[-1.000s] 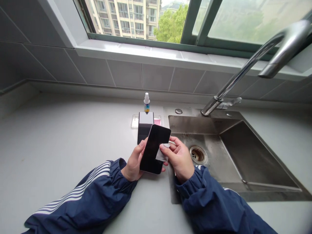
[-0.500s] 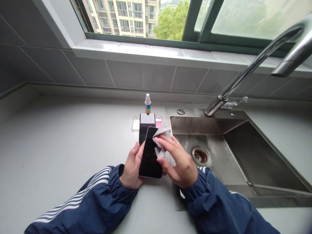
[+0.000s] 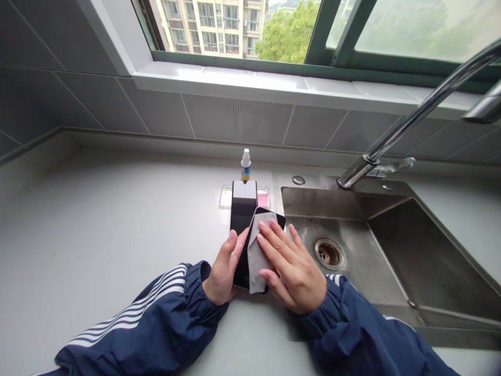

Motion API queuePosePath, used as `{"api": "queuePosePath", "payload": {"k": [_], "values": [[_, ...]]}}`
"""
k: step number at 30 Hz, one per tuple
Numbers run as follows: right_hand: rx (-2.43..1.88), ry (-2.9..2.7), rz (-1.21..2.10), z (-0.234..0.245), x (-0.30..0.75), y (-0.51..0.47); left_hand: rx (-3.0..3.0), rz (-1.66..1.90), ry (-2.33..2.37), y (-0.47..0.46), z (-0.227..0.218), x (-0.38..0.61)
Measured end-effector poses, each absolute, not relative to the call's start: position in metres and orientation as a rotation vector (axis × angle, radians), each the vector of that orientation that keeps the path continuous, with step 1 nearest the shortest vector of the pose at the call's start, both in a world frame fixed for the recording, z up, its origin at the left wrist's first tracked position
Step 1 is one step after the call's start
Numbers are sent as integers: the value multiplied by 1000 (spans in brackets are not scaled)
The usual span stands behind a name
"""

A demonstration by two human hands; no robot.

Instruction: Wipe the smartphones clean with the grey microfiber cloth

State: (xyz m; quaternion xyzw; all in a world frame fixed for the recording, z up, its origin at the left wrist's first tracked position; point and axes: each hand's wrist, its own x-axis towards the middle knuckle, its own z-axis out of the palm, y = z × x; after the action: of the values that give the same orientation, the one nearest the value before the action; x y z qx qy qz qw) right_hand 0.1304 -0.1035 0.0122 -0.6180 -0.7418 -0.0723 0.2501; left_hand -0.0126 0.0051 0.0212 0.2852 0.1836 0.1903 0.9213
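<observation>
Worktop [image 3: 133, 219]: pale and smooth; the loose items were grouped toward its rear, probably so that both hands were left room in front.
Left hand [image 3: 222, 269]: closed on the held phone [image 3: 242, 269]; the thumb was set along the left edge, the fingers mostly hidden behind, presumably so that the back was supported while the face was pressed.
Clear case [image 3: 226, 197]: laid on the worktop, shown at either side of the second phone [image 3: 244, 209]; a pink piece [image 3: 263, 199] was seen at its right end.
Second phone: placed glossy face up across the case; its lower end was hidden by the hands.
Bottle [image 3: 246, 166]: stood upright just behind the second phone, likely so that spilling was avoided; its base was hidden.
Held phone: raised in front of the second phone and tilted rightward at the top, its dark face exposed toward the right hand [image 3: 295, 269].
Cloth [image 3: 257, 263]: grey, zigzag-edged, spread lengthwise over that face, apparently so that bare contact was prevented.
Right hand: fingers extended and slightly parted, laid flat over the cloth; nothing was seen pinched.
Sink [image 3: 336, 203]: set into the worktop at right, its tap [image 3: 399, 130] mounted behind.
</observation>
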Motion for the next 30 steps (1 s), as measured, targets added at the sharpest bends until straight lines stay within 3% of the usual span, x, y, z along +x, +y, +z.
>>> {"api": "queuePosePath", "payload": {"k": [6,13,30], "values": [[-1803,-1931,-307,13,128,-104,725,394,362,0,16,-13],[-1769,-1952,-213,14,127,-105,977,517,381,-6,4,-16],[-1560,-1785,-261,22,129,-109,813,237,331,-2,5,-24]]}}
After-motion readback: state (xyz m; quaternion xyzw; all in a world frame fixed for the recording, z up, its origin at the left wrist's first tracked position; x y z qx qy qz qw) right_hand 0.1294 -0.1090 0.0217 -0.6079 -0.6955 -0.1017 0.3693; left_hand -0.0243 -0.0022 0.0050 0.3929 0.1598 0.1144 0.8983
